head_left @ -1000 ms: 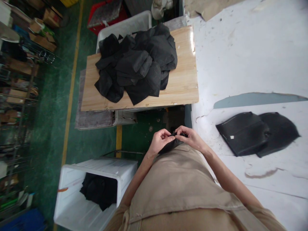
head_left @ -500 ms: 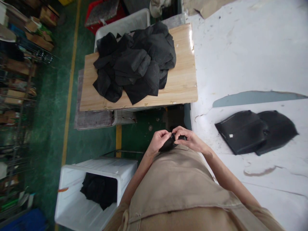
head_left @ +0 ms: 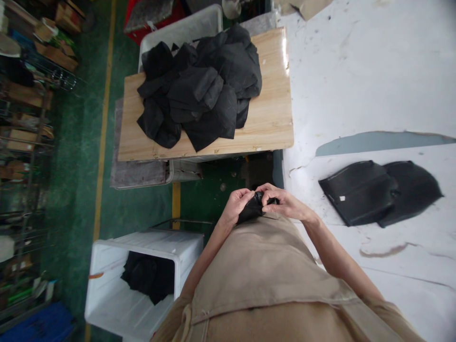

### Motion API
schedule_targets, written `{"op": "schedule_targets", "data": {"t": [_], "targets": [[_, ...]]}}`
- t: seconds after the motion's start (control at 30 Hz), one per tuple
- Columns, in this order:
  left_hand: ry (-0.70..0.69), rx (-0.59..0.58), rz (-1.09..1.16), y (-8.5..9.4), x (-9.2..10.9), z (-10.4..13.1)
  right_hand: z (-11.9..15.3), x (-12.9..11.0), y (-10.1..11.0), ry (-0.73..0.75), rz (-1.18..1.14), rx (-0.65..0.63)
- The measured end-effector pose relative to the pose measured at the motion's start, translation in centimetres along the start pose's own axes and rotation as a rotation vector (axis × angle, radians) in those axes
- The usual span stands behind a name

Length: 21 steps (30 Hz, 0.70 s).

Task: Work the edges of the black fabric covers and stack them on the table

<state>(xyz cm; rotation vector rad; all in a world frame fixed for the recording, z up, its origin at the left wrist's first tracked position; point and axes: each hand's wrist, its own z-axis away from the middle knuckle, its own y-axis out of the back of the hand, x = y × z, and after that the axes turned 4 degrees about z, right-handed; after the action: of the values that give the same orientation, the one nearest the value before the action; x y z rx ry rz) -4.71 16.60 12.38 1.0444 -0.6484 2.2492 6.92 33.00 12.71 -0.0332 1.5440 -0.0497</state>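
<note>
While the left hand [head_left: 235,205] and right hand [head_left: 286,204] are meeting beyond the apron [head_left: 256,261], a black fabric piece [head_left: 250,212] is sitting between them, four o'clock from the left, nine from the right, long axis unclear. Each grip is pinching it. Black cloths [head_left: 199,92] are lying at eleven.
</note>
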Motion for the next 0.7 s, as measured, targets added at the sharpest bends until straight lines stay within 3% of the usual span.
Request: {"op": "schedule_targets", "data": {"t": [0.3, 0.7], "targets": [[-0.027, 0.006, -0.144, -0.3, 0.1, 0.3, -0.3, 0.7, -0.3, -0.155, -0.018, 0.127], [-0.129, 0.032, -0.238, 0.0, 0.5, 0.4, -0.4, 1.6, -0.9, -0.221, 0.021, 0.191]]}}
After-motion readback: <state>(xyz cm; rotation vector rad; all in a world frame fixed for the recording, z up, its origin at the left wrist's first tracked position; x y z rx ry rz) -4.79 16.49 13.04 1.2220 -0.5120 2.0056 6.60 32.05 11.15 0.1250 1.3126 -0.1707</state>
